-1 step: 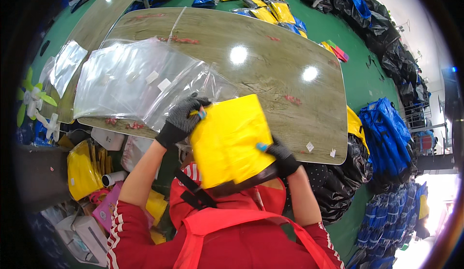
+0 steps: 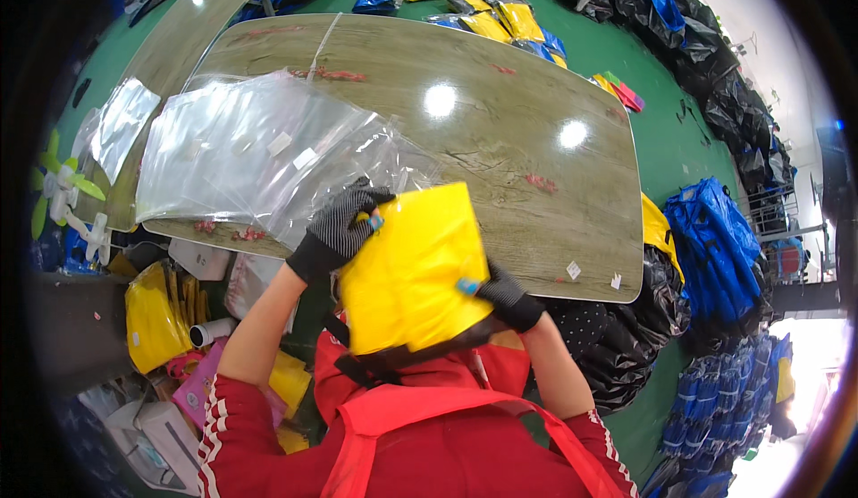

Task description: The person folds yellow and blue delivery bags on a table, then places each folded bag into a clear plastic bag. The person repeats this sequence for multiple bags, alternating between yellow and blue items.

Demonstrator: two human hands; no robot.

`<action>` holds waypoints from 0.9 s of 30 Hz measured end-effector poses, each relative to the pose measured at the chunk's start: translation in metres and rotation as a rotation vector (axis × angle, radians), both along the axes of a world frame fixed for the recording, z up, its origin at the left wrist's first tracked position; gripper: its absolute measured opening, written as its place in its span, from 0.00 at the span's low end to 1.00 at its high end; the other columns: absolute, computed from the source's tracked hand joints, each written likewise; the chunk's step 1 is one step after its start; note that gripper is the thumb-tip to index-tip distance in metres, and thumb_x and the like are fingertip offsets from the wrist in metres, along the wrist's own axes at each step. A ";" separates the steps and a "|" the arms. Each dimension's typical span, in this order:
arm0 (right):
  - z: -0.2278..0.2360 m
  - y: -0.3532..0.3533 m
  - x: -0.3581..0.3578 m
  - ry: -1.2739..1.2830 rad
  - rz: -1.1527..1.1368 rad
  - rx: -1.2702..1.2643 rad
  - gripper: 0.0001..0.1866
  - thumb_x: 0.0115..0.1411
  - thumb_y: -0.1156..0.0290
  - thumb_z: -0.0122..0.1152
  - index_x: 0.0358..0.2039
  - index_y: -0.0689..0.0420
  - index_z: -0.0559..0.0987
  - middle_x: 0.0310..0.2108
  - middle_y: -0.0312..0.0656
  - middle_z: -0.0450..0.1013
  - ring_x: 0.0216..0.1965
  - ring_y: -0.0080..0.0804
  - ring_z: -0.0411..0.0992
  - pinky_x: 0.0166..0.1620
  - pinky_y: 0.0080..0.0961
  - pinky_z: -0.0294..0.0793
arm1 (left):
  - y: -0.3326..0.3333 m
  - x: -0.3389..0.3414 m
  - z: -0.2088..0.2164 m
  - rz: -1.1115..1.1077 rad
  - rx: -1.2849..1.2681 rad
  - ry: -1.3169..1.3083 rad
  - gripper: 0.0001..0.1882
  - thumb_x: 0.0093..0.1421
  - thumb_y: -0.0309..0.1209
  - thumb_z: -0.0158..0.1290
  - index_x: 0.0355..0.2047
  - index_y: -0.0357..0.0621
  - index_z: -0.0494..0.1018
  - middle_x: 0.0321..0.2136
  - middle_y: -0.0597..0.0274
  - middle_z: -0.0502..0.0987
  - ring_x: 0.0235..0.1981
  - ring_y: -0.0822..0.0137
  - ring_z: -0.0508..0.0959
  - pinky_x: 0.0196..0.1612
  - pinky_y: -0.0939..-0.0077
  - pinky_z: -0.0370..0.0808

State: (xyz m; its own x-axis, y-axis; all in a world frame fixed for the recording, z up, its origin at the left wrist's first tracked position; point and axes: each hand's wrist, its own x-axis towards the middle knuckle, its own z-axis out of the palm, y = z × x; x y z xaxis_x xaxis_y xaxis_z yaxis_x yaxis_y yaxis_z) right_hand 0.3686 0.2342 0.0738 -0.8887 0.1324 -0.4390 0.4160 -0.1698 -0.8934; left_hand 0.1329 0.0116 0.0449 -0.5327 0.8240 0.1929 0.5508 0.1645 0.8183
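Note:
A folded yellow piece of plastic-like fabric (image 2: 416, 265) with a dark lower edge is held up in front of my chest, over the near edge of the table. My left hand (image 2: 344, 221), in a dark striped glove with blue at the thumb tip, grips its upper left corner. On its right side, my right hand (image 2: 508, 297) pinches it with a blue-tipped thumb on the front; the fingers behind are partly hidden. Clear plastic bags (image 2: 232, 154) lie spread on the table just beyond my left hand.
The wood-patterned table (image 2: 536, 96) stretches ahead. Yellow and blue packs (image 2: 518, 20) lie on the green floor beyond it. At right are blue bundles (image 2: 710, 234) and black bags (image 2: 617, 364). A small green-bladed fan (image 2: 63, 181) stands at left, near yellow pieces (image 2: 152, 319).
The yellow folded piece has shifted slightly left and tilted a little. My right hand has moved left with it, while my left hand stays nearly in place.

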 end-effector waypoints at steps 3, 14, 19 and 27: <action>-0.016 -0.009 -0.023 -0.255 -0.009 0.243 0.25 0.65 0.58 0.56 0.55 0.62 0.70 0.51 0.45 0.74 0.51 0.33 0.73 0.54 0.26 0.70 | -0.007 0.015 0.018 -0.104 0.182 0.233 0.08 0.55 0.24 0.56 0.36 0.41 0.72 0.46 0.55 0.77 0.56 0.45 0.70 0.63 0.54 0.62; -0.037 0.028 -0.066 0.198 -0.080 0.210 0.18 0.59 0.59 0.64 0.35 0.63 0.79 0.30 0.34 0.75 0.31 0.19 0.67 0.37 0.21 0.69 | -0.020 0.046 0.031 -0.026 0.057 0.526 0.14 0.49 0.27 0.60 0.36 0.42 0.70 0.54 0.54 0.72 0.63 0.45 0.62 0.66 0.43 0.53; -0.024 0.017 -0.009 0.069 -0.213 -0.280 0.21 0.60 0.56 0.64 0.42 0.61 0.77 0.37 0.36 0.75 0.36 0.22 0.71 0.45 0.23 0.72 | -0.028 0.058 0.015 -0.020 -0.021 0.508 0.20 0.52 0.26 0.58 0.46 0.42 0.68 0.57 0.53 0.69 0.64 0.46 0.60 0.67 0.45 0.51; -0.044 -0.001 -0.012 0.158 -0.353 -0.154 0.16 0.50 0.73 0.75 0.35 0.60 0.77 0.32 0.35 0.76 0.35 0.21 0.73 0.41 0.19 0.74 | -0.036 0.055 -0.020 0.535 0.316 -0.717 0.29 0.64 0.31 0.54 0.61 0.35 0.58 0.59 0.55 0.64 0.59 0.66 0.65 0.62 0.74 0.60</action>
State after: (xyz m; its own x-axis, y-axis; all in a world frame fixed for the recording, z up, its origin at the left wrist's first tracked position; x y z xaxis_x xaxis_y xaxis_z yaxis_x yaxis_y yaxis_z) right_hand 0.3565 0.2335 0.0302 -0.8585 0.3843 -0.3395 0.1684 -0.4142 -0.8945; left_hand 0.1881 -0.0240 0.0246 -0.9027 0.4017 -0.1542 -0.1844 -0.0375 0.9821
